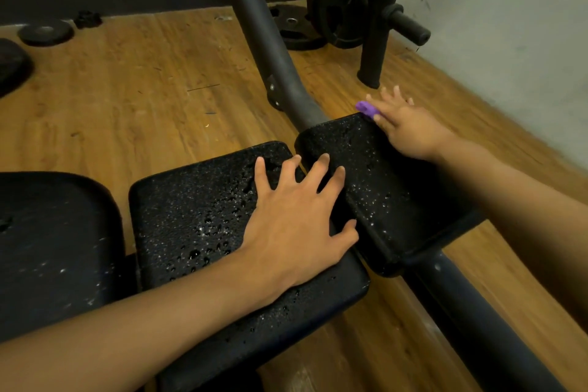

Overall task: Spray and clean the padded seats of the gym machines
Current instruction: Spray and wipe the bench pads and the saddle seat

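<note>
Left hand (296,226) is lying spread on the wet seat pad (197,219); right hand (404,127) is splaying over a purple piece (365,108), grip unclear. The soft, slick padding is likely calling for flat-palm pressure.

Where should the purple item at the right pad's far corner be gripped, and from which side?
Only one end of the purple item shows, poking left past the right hand at the far corner of the right pad. That exposed end is the only sure grip, approached from the left; the rest is hidden by the hand.
</note>
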A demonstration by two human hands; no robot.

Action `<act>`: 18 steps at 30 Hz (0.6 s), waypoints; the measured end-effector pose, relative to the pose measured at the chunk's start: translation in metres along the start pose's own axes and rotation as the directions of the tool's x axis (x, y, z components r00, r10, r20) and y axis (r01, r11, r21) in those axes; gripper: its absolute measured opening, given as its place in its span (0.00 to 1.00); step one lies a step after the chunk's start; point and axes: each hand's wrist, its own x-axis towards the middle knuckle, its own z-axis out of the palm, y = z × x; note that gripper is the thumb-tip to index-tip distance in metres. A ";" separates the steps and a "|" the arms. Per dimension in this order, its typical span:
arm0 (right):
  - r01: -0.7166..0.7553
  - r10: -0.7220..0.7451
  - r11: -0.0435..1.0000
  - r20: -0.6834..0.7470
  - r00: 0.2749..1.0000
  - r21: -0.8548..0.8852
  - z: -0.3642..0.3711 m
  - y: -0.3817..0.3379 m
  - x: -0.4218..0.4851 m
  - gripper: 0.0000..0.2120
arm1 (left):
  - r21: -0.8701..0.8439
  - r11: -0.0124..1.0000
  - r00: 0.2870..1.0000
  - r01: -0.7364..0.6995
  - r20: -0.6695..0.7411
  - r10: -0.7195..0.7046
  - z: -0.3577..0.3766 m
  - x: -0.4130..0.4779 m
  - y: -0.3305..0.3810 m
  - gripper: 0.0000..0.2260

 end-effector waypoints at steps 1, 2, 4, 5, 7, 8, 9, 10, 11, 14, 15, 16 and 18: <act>-0.019 0.019 1.000 -0.007 1.000 0.022 -0.003 -0.002 0.013 0.24 | -0.001 1.000 1.000 -0.003 0.001 0.003 0.000 0.000 0.000 0.34; -0.039 0.039 0.998 -0.008 0.999 0.041 -0.004 -0.003 0.022 0.23 | -0.002 1.000 1.000 -0.003 0.002 0.003 0.001 0.001 -0.001 0.34; -0.061 0.062 0.997 -0.012 0.998 0.053 -0.004 -0.004 0.027 0.23 | -0.007 1.000 1.000 0.002 0.006 -0.002 0.001 0.001 -0.002 0.33; -0.058 0.059 0.997 -0.025 0.998 0.048 -0.003 -0.004 0.024 0.23 | -0.009 1.000 1.000 0.002 0.005 -0.002 0.001 0.001 -0.003 0.33; -0.044 0.045 0.998 -0.040 0.998 0.042 -0.001 -0.001 0.011 0.24 | -0.008 1.000 1.000 0.002 0.005 -0.002 0.001 0.001 -0.002 0.33; -0.036 0.037 0.998 -0.037 0.999 0.043 0.001 0.002 0.000 0.24 | -0.007 1.000 1.000 0.000 0.010 0.000 0.001 0.001 -0.003 0.33; -0.027 0.028 0.999 -0.029 0.999 0.045 0.002 0.006 -0.013 0.25 | -0.006 1.000 1.000 0.000 0.019 0.000 0.001 0.001 -0.003 0.33; -0.022 0.023 0.999 -0.023 0.999 0.047 0.003 0.010 -0.027 0.25 | -0.007 1.000 1.000 0.001 0.026 -0.001 0.000 0.001 -0.003 0.34; -0.024 0.025 0.999 -0.016 1.000 0.047 0.003 0.015 -0.043 0.24 | -0.012 1.000 0.999 0.003 0.032 -0.002 0.000 0.000 -0.004 0.34; -0.083 0.083 0.995 0.002 0.997 0.049 -0.001 0.031 -0.091 0.24 | -0.014 1.000 0.999 0.004 0.040 -0.003 -0.001 -0.002 -0.004 0.36; -0.100 0.100 0.994 0.002 0.995 0.050 -0.002 0.034 -0.106 0.24 | -0.008 1.000 0.999 0.004 0.045 -0.004 -0.001 -0.002 -0.004 0.36; -0.103 0.104 0.993 -0.005 0.995 0.049 -0.001 0.037 -0.119 0.24 | -0.006 1.000 0.999 0.007 0.050 -0.006 -0.001 -0.003 -0.003 0.36; -0.084 0.086 0.996 -0.047 0.995 0.044 0.005 0.034 -0.140 0.24 | -0.008 1.000 0.998 0.012 0.063 -0.011 -0.002 -0.002 -0.003 0.36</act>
